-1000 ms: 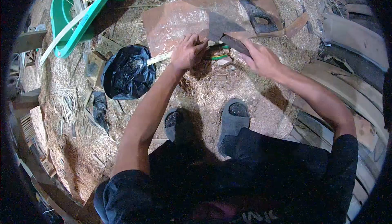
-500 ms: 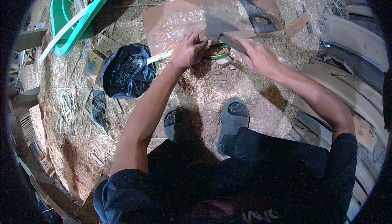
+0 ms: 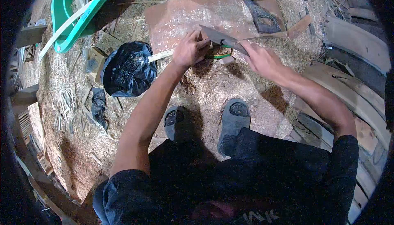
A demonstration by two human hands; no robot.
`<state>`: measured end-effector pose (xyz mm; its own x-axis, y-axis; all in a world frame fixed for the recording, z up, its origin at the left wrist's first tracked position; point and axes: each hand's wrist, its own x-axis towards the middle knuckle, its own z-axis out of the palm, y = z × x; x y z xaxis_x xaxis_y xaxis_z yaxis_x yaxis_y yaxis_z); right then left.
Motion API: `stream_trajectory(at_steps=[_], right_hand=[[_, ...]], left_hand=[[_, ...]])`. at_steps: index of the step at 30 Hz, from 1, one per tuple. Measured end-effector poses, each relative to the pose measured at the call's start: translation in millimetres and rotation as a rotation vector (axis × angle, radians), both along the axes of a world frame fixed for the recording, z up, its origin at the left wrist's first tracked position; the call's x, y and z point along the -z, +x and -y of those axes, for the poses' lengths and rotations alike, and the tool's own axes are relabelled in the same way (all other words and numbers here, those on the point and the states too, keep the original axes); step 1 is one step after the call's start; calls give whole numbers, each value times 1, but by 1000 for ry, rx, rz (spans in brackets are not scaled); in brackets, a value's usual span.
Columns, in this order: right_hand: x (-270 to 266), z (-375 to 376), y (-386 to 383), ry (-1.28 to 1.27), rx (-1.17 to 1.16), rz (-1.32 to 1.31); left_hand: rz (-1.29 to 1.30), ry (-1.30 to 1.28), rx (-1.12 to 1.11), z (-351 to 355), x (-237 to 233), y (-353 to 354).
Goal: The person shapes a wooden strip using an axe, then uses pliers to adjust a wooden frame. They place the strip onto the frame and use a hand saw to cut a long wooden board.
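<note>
My left hand [image 3: 190, 49] is closed on a pale wooden strip [image 3: 161, 55], whose free end reaches left to the rim of a black plastic bag [image 3: 141, 81]. In my right hand [image 3: 262, 59] is the handle of a broad-bladed knife [image 3: 219, 36]. Its grey blade slants up and left, with the tip just above my left fingers. Whether the edge touches the strip is hidden by those fingers. Below the blade lies a green and yellow banded piece [image 3: 218, 56], partly covered, beside a small pale block [image 3: 226, 60].
A reddish-brown board [image 3: 180, 15] lies beyond my hands, strewn with chips. At upper left is a green tub [image 3: 61, 24] with wood scraps. Curved planks [image 3: 349, 81] are stacked on the right. Shavings cover the ground around my sandals [image 3: 234, 122].
The knife blade has turned from its broad face to a narrower, slanted view, and its tip has come nearer my left hand. My left hand keeps its hold on the strip.
</note>
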<state>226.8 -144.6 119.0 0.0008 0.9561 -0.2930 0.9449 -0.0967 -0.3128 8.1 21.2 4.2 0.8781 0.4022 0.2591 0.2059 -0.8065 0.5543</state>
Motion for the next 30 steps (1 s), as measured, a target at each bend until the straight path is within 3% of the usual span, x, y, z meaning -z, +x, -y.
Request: stream_trajectory(at_steps=[5,8,14,19,25,30], right_hand=[[1,0,-6,91,-12,-62],[-6,-3,-10,-79,10,53],[-14,-8,-10,17,5,17],[-17,-7,-15,-94,-26,90],[-20,-5,-17,-108,-22,127],[-21,-5,-20,-101,-48,179]], left_hand=[[4,-26,-5,-1,-2,-2],[34,-22,3,-2,6,-2],[-10,-54,-29,2,12,-1],[71,-108,1,-4,11,-2],[-56,-36,35,-6,7,-2],[45,-225,-24,-6,6,0]])
